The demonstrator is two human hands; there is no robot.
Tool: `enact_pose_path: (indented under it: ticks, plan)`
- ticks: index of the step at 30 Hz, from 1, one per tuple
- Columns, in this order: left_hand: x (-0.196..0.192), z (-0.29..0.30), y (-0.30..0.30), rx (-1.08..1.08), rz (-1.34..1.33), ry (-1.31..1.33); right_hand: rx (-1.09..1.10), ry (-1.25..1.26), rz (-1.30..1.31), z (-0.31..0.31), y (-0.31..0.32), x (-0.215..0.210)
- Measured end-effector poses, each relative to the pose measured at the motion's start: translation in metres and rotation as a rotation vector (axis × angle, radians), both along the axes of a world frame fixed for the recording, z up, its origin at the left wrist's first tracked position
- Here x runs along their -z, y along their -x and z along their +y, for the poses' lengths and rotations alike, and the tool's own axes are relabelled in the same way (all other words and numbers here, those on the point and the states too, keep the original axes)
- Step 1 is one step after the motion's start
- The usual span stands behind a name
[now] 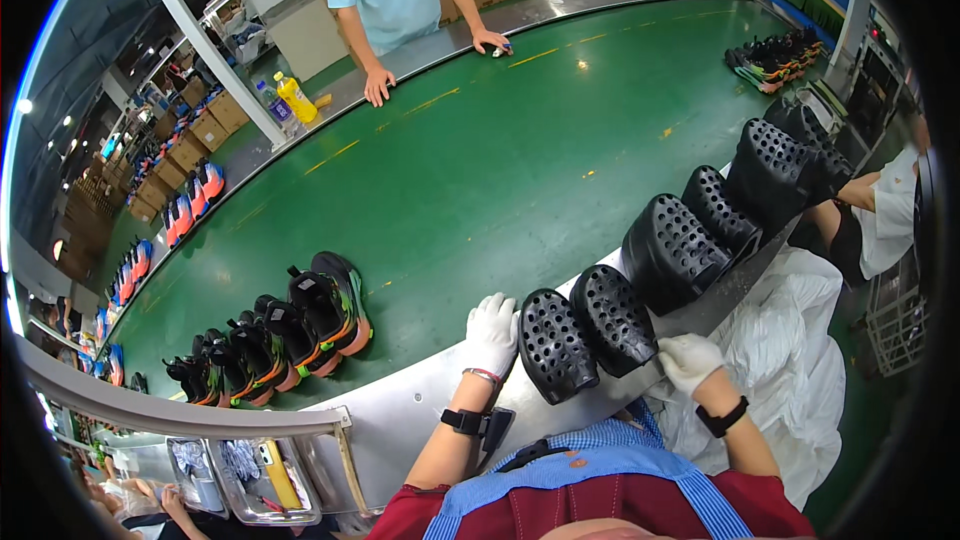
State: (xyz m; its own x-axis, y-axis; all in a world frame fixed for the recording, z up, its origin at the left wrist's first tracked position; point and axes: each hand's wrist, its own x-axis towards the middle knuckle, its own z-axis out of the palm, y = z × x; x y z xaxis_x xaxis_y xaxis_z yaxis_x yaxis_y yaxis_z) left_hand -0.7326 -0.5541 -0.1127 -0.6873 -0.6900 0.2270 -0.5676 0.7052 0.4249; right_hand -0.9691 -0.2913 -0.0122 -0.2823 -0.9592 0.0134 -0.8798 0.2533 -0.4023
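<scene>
In front of me on the metal ledge sit two black shoe-shaped shells with round holes, the left shell (556, 348) and the right shell (612, 320), side by side. My left hand (491, 335), in a white glove, lies along the outer side of the left shell with its fingers stretched forward. On the other side my right hand (690, 362), also white-gloved, has its fingers curled at the near end of the right shell. The undersides of both shells are hidden, as is my left thumb. More perforated black shells (672, 252) stand in a row to the right.
A green conveyor belt (450, 180) curves past the ledge. Several black-and-orange sneakers (325, 305) stand on it at left, with more sneakers (775, 58) far right. A co-worker's hands (378, 86) rest at the far edge. White plastic sheeting (790, 340) lies at right.
</scene>
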Motion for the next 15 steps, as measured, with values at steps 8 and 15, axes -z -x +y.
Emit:
enact_pose_path:
  ticks: [8, 15]
  plan:
    - [-0.001, 0.0, -0.002, -0.015, -0.04, 0.01, 0.198, 0.093, 0.064, -0.022, -0.01, 0.056]
    - [-0.005, 0.001, -0.003, -0.008, -0.061, -0.023, 0.279, 0.27, 0.119, -0.028, -0.02, 0.078]
